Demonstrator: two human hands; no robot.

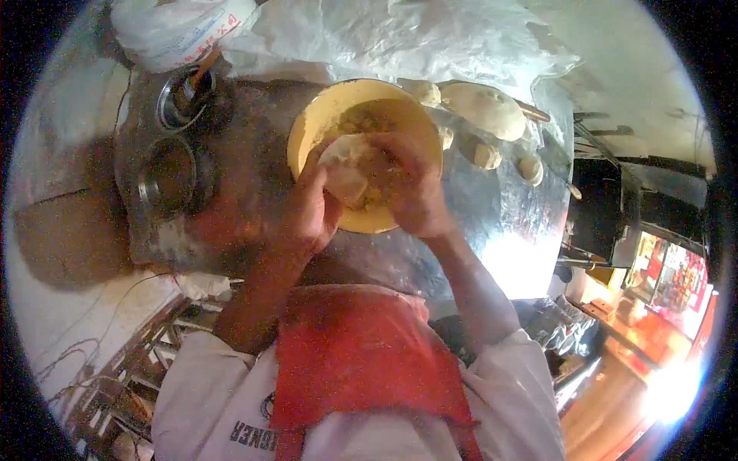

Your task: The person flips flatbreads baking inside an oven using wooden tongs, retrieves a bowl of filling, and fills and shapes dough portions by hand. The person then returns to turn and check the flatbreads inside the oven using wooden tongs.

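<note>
A pale piece of dough (346, 173) is held over a yellow bowl (304, 127). My left hand (314, 203) is closed around its left and lower side. From the right, my right hand (419, 188) curls in with its fingers at the dough's upper right edge, somewhat blurred by motion. Below the hands, the bowl contains a crumbly yellowish-brown filling (369, 117), partly hidden by the dough and fingers.
Right of the bowl lie a large lump of dough (483, 110), several small dough balls (487, 157) and a rolling pin (534, 113). Two round metal containers (165, 178) stand at left, one with a brush (188, 91) in it. Plastic sheeting (400, 38) covers the back.
</note>
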